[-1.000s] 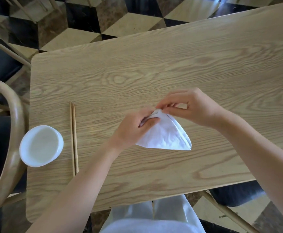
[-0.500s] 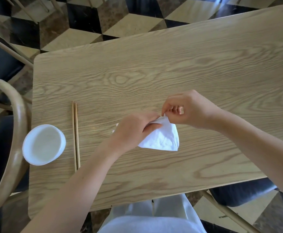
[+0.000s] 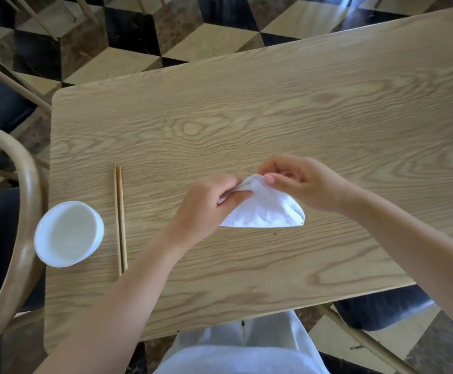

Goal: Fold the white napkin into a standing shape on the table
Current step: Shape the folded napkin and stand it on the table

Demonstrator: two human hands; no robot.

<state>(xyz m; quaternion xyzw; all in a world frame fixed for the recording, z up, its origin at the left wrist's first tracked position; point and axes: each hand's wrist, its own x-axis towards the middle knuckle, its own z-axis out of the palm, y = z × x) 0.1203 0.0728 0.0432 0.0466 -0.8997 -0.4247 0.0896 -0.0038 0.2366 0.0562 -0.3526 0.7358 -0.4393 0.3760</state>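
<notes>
1. The white cloth napkin [image 3: 267,209], folded into a rounded triangular wedge, lay on the pale wood-grain table [image 3: 287,109], a little toward the near edge and between the two hands

2. The left hand [image 3: 206,209] was closed on the napkin's left side, thumb on top and fingers curled beneath, pinching the cloth near its upper corner

3. The right hand [image 3: 298,182] was bent over the napkin's peak from the right, thumb and fingertips drawn together on the top fold; the other fingers were loosely curled, and how much cloth they gripped could not be told

4. The napkin's long lower edge rested on the table and ran to a blunt point at the right, which stuck out free below the right wrist

5. A pair of thin wooden chopsticks [image 3: 119,220] lay side by side to the left, well apart from the napkin and pointing away from the person

6. A round white bowl [image 3: 68,234] sat just beside the chopsticks, close to the table's left edge, next to the curved wooden chair back [image 3: 23,211]

7. The far half of the table and the stretch to the right of the hands were bare wood; a narrower strip of bare wood lay between the napkin and the near edge
</notes>
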